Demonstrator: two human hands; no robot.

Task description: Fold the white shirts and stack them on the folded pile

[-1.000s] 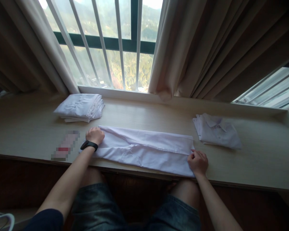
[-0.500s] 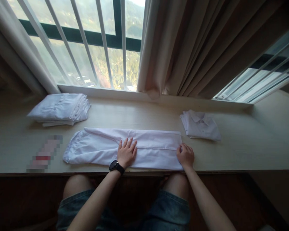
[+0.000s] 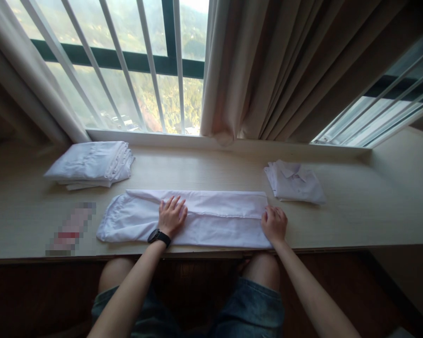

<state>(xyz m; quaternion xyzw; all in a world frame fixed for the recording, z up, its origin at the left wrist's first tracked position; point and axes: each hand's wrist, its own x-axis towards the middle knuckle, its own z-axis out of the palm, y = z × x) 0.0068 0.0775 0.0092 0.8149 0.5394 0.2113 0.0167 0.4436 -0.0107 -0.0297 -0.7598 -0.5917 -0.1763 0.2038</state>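
A white garment [image 3: 214, 218], folded into a long narrow strip, lies along the front of the pale wooden ledge [image 3: 204, 169]. My left hand [image 3: 171, 216], with a black watch on the wrist, rests flat on the strip left of its middle, fingers spread. My right hand [image 3: 274, 224] sits on the strip's right end, fingers curled over the edge of the cloth.
A stack of folded white garments [image 3: 91, 164] lies at the back left. A folded white collared shirt [image 3: 296, 182] lies at the back right. A blurred small object [image 3: 70, 230] sits near the front left edge. Curtains [image 3: 285, 70] and a barred window [image 3: 134, 65] stand behind.
My left hand left the strip's left end, went flat onto its middle, then slid a little left. My right hand stays at the right end.
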